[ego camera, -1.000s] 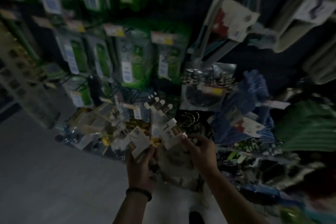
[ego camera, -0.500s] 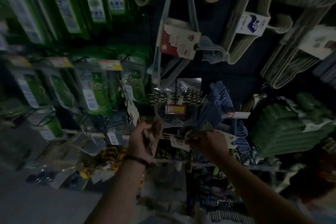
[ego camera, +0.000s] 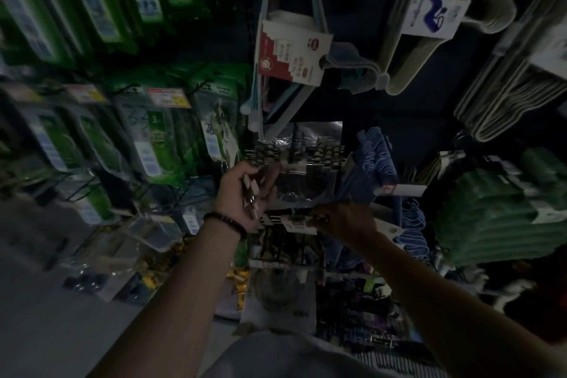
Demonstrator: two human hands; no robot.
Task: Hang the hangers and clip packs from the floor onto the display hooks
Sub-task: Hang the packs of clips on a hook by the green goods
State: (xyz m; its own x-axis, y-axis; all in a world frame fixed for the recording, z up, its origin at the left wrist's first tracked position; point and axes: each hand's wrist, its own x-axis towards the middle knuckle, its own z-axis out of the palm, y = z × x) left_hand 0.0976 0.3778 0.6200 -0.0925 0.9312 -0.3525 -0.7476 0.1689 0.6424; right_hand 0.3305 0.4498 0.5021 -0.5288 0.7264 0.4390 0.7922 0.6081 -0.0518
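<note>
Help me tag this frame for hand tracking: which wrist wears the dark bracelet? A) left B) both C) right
A: the dark bracelet circles the wrist of the left hand gripping clip packs; the right hand, pinching a carded pack, has a bare wrist.

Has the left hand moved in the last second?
Yes. The left hand, gripping packs, has risen from well below the hanging silver clip bag to right beside its left edge.
</note>
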